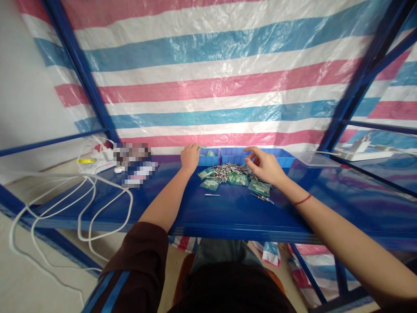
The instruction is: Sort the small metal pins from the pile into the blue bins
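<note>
A pile of silver metal pins (228, 172) lies on the blue table, mixed with small green-tinted packets (210, 184). My left hand (190, 157) is at the left end of the smaller blue bin (205, 160), fingers bent round a bit of green that is too small to make out. Over the right part of the pile, in front of the longer blue bin (285, 160), my right hand (262, 164) hovers with thumb and fingers apart and nothing visible between them. One loose pin (212, 194) lies nearer the front edge.
White cables (130, 204) loop over the table's left side, near a power strip and a blurred-out item (138, 167). A clear plastic lid (312, 159) and another power strip (368, 152) are at the right. Blue frame posts flank the striped sheet behind.
</note>
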Tool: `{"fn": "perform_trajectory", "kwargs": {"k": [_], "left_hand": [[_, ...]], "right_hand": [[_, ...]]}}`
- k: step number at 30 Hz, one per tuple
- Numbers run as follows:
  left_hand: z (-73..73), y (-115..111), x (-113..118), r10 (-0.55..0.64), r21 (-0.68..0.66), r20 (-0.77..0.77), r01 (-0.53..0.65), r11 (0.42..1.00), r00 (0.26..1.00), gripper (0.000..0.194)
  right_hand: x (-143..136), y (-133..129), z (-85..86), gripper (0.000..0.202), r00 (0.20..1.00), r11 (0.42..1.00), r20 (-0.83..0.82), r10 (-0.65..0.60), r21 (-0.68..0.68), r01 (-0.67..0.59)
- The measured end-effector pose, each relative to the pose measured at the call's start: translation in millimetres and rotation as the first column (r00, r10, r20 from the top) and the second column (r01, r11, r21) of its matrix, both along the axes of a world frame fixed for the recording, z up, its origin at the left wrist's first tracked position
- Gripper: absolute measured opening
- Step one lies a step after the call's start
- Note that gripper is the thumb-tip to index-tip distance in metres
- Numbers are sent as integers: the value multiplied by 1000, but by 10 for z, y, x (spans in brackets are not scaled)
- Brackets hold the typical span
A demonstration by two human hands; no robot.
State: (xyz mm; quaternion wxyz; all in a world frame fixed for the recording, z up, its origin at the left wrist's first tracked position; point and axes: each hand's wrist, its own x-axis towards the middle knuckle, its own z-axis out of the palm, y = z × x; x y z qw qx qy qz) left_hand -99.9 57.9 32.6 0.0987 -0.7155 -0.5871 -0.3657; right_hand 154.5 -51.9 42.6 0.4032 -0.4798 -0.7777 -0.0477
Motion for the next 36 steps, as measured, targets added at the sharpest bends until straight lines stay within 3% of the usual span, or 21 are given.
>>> {"fn": "perform_trajectory", "kwargs": {"k": [3,7,11,15,19,24,31,36], "left_hand": [[-59,50,-52,40,-171,-154,-66,983,987,53],[-84,54,-8,-5,-219,-202,-41,975,979,69],[-79,13,25,-19,-211,-166,-17,977,986,64],[-60,-59,98,-61,-167,-119,41,985,991,55],[-41,-144,229,-165,-135,-122,148,980,979,52],[-25,-221,339,-236,-103,-122,224,969,964,50],[2,-293,379,-238,-24,-103,236,971,966,46],[37,-367,466,-429,58,-86,434,899,899,40]], "right_hand": [[-15,-14,10,33,1000,1000,16,4,5,-4],[14,4,21,21,987,992,143,80,-106,-65],[48,53,-31,22,915,942,312,257,-291,-165],[34,88,-106,40,877,930,374,302,-319,-185],[23,117,-143,36,875,928,391,287,-339,-153],[7,120,-139,23,861,940,431,271,-311,-140],[-72,50,-117,15,806,968,545,232,-210,-137],[-56,15,-59,15,883,991,454,121,-113,-77]]}}
